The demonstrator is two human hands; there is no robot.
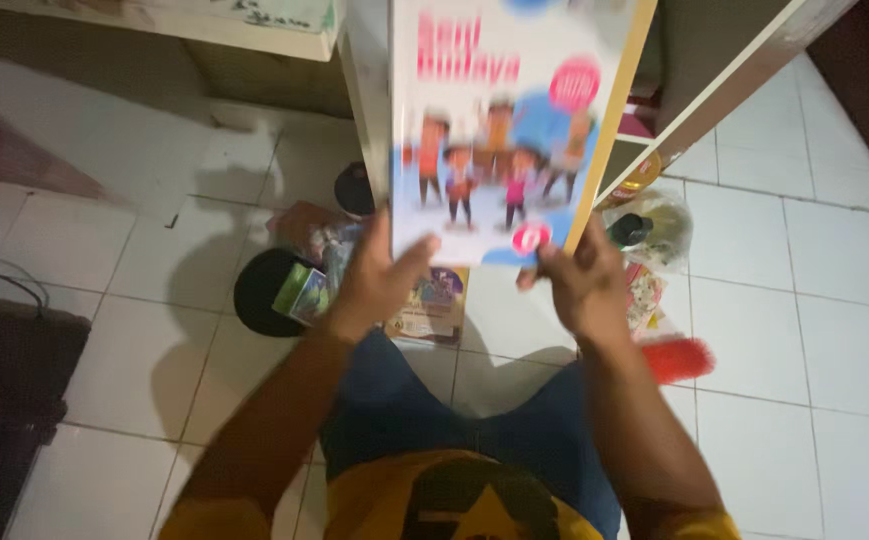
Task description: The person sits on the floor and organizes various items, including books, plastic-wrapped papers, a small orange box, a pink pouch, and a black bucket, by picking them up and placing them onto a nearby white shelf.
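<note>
The person is holding a thin white-and-blue paperback book with cartoon children on its cover (499,130) up in the centre top of the frame, its long axis running from the hands toward the upper edge and leaning slightly to the right. Both hands are gripping its lower edge: the left hand (374,280) is closing on the lower left corner with the thumb lying across the cover, and the right hand (579,280) is pinching the lower right corner, so the book is extending away above both, neither hand being clearly nearer.

The cover is carrying pink lettering at its top, a round pink badge at the upper right and a small round red mark near the bottom edge.

Below the book, on the white tiled floor (804,330), a smaller colourful booklet (429,300) is lying just under the left hand, with greenish packets on a black round object (264,290) to its left. A red fluffy brush (679,358) is lying right of centre, near a clear plastic bag (654,230).
</note>
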